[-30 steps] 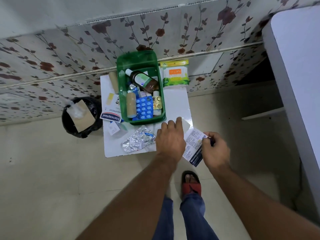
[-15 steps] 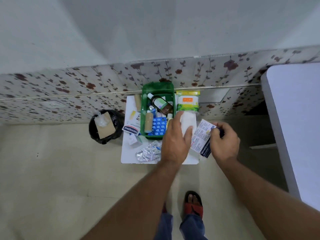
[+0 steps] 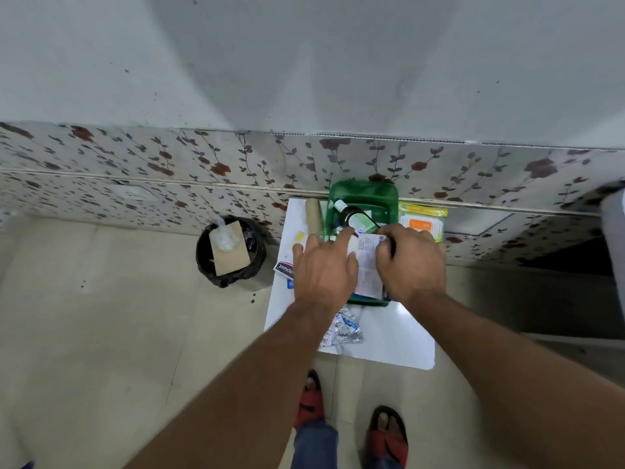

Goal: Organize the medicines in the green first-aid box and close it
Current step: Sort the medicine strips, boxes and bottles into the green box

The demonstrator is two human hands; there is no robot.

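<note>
Both hands meet over the green box (image 3: pixel 362 194): the right hand (image 3: pixel 411 264) pinches a white printed leaflet (image 3: pixel 368 265) at its far edge, and the left hand (image 3: pixel 324 269) lies flat with fingers spread, thumb against the paper's near side. Beneath them stands the white table (image 3: pixel 399 336), smooth and glossy. Left of the hands sits a round black bin (image 3: pixel 233 252) holding brown card. The box, translucent plastic, lies directly under the grip, lid open, a brown bottle (image 3: pixel 355 216) lying inside. Behind the right hand is a yellow-green packet (image 3: pixel 422 220); nearer than the left wrist, crinkled foil strips (image 3: pixel 341 328).
</note>
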